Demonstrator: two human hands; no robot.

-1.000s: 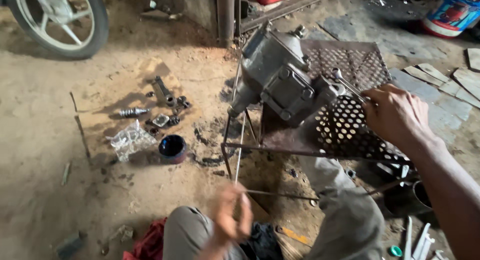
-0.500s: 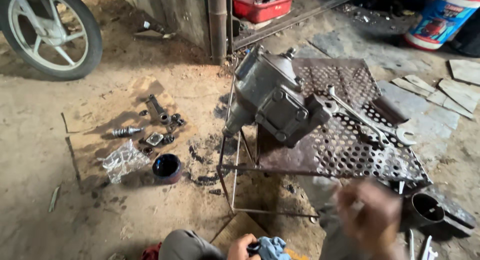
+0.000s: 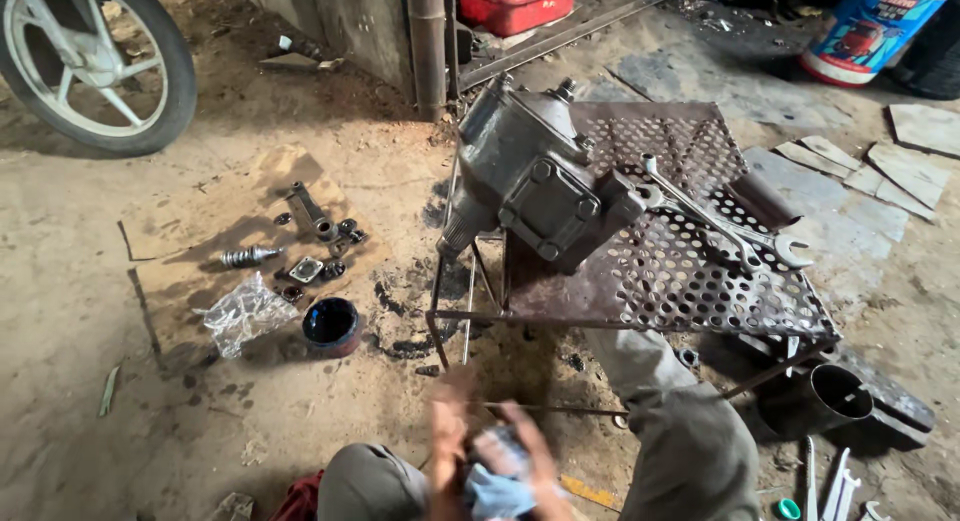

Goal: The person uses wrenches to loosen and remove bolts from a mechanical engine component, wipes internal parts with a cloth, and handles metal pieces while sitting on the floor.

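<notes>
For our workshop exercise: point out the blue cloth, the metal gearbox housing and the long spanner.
blue cloth point(image 3: 497, 493), head view, middle of the bunched fabric.
metal gearbox housing point(image 3: 530, 186), head view, front cover.
long spanner point(image 3: 715, 221), head view, mid-shaft.

— How many things do I count here?
— I see two wrenches point(image 3: 722, 221) on the mesh stand point(image 3: 700, 281), one gearbox point(image 3: 530, 176), one wheel point(image 3: 90, 56), one small cup point(image 3: 331, 325), one blue cloth point(image 3: 495, 491).
</notes>
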